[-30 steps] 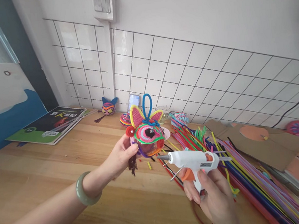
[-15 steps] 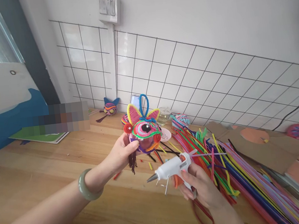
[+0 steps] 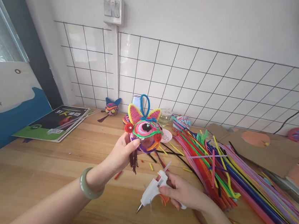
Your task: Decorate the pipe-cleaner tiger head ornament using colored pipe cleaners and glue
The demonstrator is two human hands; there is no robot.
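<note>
My left hand [image 3: 125,149] is closed around a colourful pipe-cleaner animal-head ornament [image 3: 146,130], held upright above the table. It has pink ears edged in yellow, a big eye, red discs, a blue loop on top and a dark tassel hanging below. A white hot glue gun [image 3: 153,190] with an orange trigger is gripped in my right hand [image 3: 181,191]. Its metal nozzle points down and left, apart from the ornament and just over the wooden table [image 3: 74,192]. My right fingers wrap the handle and partly hide it.
Bundles of pipe cleaners [image 3: 212,169] spread along the right, beside brown cardboard [image 3: 275,151]. Short cut pieces lie behind the glue gun. A finished cat-like ornament [image 3: 111,107] and a glass jar [image 3: 165,117] stand near the wall grid. A booklet [image 3: 55,124] lies at left.
My right hand has moved the glue gun down and to the left, its nozzle now tipped further downward. My left hand keeps the ornament nearly still.
</note>
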